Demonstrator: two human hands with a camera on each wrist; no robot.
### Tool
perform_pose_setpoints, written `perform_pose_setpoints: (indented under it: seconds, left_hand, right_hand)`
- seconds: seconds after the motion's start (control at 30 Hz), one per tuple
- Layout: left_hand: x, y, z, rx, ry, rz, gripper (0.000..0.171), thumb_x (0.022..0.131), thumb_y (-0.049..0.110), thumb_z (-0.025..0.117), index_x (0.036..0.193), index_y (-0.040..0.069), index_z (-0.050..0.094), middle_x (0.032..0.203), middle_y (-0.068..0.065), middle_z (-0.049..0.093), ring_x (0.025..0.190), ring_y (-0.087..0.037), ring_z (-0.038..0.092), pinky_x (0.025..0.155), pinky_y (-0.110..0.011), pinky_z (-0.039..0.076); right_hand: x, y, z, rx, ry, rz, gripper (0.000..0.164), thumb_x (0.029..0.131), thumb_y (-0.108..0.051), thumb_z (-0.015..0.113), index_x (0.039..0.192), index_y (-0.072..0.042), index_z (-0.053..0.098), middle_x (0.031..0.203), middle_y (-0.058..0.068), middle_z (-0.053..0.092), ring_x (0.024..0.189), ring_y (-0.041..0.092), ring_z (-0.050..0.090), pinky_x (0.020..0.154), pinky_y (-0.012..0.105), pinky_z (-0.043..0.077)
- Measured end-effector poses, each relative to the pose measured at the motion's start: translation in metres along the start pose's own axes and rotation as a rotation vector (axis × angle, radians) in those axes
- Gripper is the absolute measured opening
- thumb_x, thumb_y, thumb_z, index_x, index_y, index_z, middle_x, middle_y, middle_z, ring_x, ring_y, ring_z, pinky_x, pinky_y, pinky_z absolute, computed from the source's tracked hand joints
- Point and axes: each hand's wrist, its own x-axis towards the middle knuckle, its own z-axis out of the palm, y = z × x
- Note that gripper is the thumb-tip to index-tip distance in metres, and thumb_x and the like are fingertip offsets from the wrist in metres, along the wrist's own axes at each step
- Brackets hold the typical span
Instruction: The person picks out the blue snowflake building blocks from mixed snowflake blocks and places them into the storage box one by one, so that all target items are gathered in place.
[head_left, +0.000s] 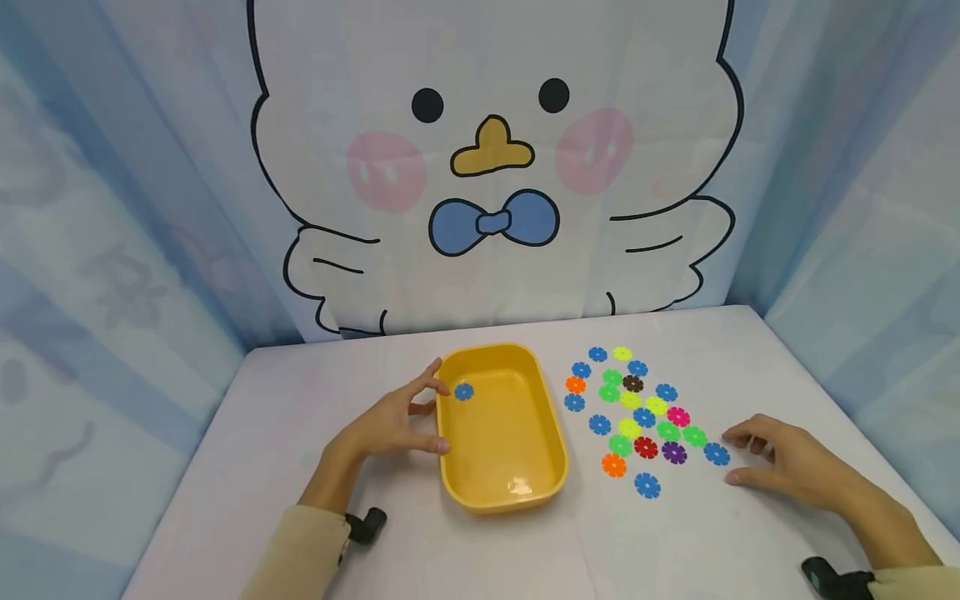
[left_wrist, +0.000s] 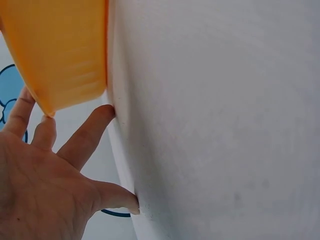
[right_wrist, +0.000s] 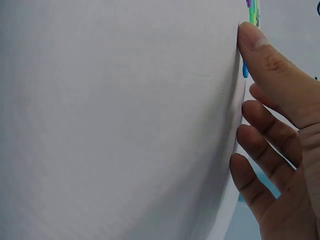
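A yellow plastic tray (head_left: 501,500) stands mid-table, with one blue snowflake disc (head_left: 464,392) inside near its left wall. My left hand (head_left: 386,423) touches the tray's left side, fingers spread; in the left wrist view, fingertips (left_wrist: 46,127) meet the tray's outer wall (left_wrist: 67,65). Over on the right, my right hand (head_left: 787,460) rests low at the table with loosely bent fingers and nothing between them. Its fingertips are just beside a blue disc (head_left: 717,454), the rightmost of the scattered ones.
Several notched plastic discs lie loose right of the tray, among them a purple disc (head_left: 674,452), a red disc (head_left: 646,447), a pink disc (head_left: 678,417) and a brown disc (head_left: 633,383). Behind the white table (head_left: 525,558) hangs a curtain (head_left: 480,283) with a cartoon bird.
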Motion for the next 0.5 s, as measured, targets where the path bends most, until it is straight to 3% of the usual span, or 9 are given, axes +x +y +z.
perform_pose_setpoints:
  seconds: [0.33,0.5]
  left_hand:
    - [0.0012,0.0015,-0.004,-0.013,0.002,0.017,0.072,0.076,0.036,0.093,0.134,0.024,0.053,0.172,0.015,0.007,0.137,-0.034,0.056,0.113,-0.056,0.044]
    - [0.0016,0.0001,-0.0017,-0.009,0.0,0.004,0.071,0.077,0.04,0.091,0.134,0.024,0.053,0.172,0.014,0.008,0.137,-0.036,0.055,0.111,-0.056,0.046]
  right_hand:
    - [0.0057,0.0007,-0.0005,-0.021,-0.022,0.042,0.028,0.082,-0.036,0.087,0.098,-0.02,0.07,0.1,-0.01,0.06,0.084,0.001,0.05,0.074,0.022,0.054]
    - [0.003,0.0027,0.0016,-0.016,-0.021,0.046,0.028,0.081,-0.034,0.087,0.097,-0.021,0.068,0.097,-0.01,0.06,0.083,0.0,0.049,0.073,0.022,0.053]
